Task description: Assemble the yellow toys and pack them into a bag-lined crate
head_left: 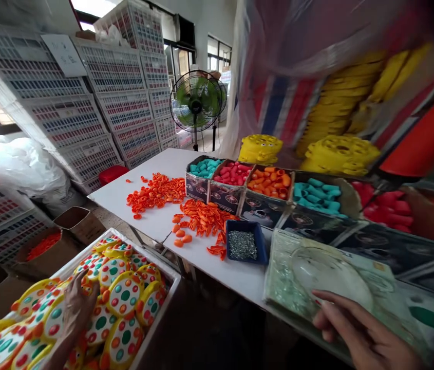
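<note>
Resting flat, fingers loose, the left hand (75, 303) lies on dotted toy discs (124, 295) in a white crate (170, 280). Right hand (359, 334), unclenched and partly cropped, touches a blurred green plate (317, 272). Wall sign (64, 54) unreadable.

Left hand (76, 308), right hand (359, 334): bare, no gloves, rings (sleeves out of view).

White table (151, 218): orange pieces (201, 218), trays.
</note>
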`<move>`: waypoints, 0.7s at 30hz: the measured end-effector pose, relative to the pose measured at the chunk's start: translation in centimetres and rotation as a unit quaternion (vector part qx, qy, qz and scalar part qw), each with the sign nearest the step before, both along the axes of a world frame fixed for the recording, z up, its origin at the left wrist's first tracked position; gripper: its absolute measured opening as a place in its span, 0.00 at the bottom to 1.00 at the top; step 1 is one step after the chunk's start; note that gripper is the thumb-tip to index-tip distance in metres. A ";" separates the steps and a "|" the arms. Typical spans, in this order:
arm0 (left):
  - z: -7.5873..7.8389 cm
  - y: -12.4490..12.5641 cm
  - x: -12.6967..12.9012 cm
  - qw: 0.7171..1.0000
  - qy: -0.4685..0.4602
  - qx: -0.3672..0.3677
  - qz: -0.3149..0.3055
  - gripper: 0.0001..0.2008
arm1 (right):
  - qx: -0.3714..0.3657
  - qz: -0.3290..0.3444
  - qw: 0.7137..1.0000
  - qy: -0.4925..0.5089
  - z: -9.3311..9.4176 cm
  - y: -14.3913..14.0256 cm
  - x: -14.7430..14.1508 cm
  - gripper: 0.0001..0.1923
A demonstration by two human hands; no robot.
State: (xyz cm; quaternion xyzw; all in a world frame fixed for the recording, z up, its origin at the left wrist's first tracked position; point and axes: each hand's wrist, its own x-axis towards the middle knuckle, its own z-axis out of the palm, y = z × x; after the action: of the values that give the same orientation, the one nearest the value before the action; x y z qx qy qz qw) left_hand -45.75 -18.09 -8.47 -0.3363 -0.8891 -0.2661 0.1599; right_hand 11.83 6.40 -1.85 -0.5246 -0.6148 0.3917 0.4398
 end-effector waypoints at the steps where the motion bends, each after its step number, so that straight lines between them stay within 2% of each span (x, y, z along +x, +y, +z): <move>1: 0.2 1.9 0.7 0.999 0.009 0.018 -0.029 0.24 | -0.006 0.006 1.000 -0.006 0.4 0.0 -0.1 0.22; 6: 2.3 10.0 4.4 0.979 0.028 0.089 -0.184 0.20 | -0.038 0.008 0.999 -0.005 2.5 -0.4 -1.2 0.26; 9: 3.6 12.9 6.6 0.957 0.025 0.106 -0.270 0.16 | -0.053 -0.012 0.998 0.021 3.0 -1.0 -2.1 0.24; 12: 4.4 14.9 8.9 0.938 0.018 0.111 -0.328 0.12 | -0.054 -0.026 0.997 0.049 3.3 -1.4 -2.8 0.23; 16: 4.8 17.7 11.7 0.925 0.009 0.105 -0.366 0.10 | -0.054 -0.012 0.997 0.060 3.3 -1.4 -3.1 0.24; 21: 4.6 22.3 13.1 0.930 0.012 0.085 -0.358 0.14 | -0.028 -0.009 0.996 0.080 3.0 -1.2 -2.9 0.25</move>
State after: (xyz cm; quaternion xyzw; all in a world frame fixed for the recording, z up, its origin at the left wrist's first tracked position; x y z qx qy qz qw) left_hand -32.62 4.20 -3.89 -0.6204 -0.6820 -0.3761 0.0926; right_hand 8.89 5.19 1.19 -0.5089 -0.5621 0.4454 0.4762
